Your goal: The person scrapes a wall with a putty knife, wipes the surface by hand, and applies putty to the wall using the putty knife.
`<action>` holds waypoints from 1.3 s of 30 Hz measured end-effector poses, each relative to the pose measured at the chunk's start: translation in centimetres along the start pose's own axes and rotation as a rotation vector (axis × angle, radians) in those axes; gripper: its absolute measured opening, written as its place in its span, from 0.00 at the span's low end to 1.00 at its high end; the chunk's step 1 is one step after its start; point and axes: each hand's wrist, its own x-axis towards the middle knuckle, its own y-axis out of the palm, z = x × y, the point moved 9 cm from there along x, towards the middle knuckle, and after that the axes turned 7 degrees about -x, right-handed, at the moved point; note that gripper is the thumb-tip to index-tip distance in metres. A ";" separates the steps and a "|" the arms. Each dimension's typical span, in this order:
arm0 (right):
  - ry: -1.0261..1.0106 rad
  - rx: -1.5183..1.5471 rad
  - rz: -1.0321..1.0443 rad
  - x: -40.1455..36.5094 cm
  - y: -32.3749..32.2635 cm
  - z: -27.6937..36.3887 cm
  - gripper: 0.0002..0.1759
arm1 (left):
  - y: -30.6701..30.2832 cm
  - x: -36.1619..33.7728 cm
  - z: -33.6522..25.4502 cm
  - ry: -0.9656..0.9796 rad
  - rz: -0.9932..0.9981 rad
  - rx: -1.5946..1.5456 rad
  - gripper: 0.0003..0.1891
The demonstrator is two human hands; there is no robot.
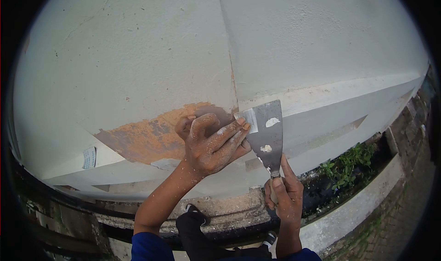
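Note:
A wide metal scraper (270, 132), spotted with white patches, stands blade up against the pale wall near its vertical crack. My right hand (287, 194) is wrapped round its handle below the blade. Dusted with white specks, my left hand (213, 144) reaches across from the left; two fingertips touch the blade's left edge by a shiny rectangular patch, and its other fingers are bent and apart. Behind and left of it lies a stripped area (147, 137) of orange and brown, where the paint is gone.
The wall (161, 54) fills the upper view, with a ledge running right. A small printed label (89, 157) is stuck at the lower left. Green plants (349, 167) grow in a trough at the right behind a concrete kerb (356, 212). My shoe (197, 212) rests on a rough step.

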 end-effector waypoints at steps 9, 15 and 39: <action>-0.034 -0.041 -0.035 -0.1 0.6 0.3 0.31 | -0.2 0.4 0.2 -0.027 -0.015 0.018 0.18; -0.030 -0.066 -0.031 -0.3 0.4 0.6 0.31 | -0.3 0.7 0.3 -0.019 0.013 0.020 0.18; -0.011 -0.027 -0.019 -1.3 1.6 -0.6 0.32 | -0.7 -0.4 0.4 0.021 0.053 0.039 0.20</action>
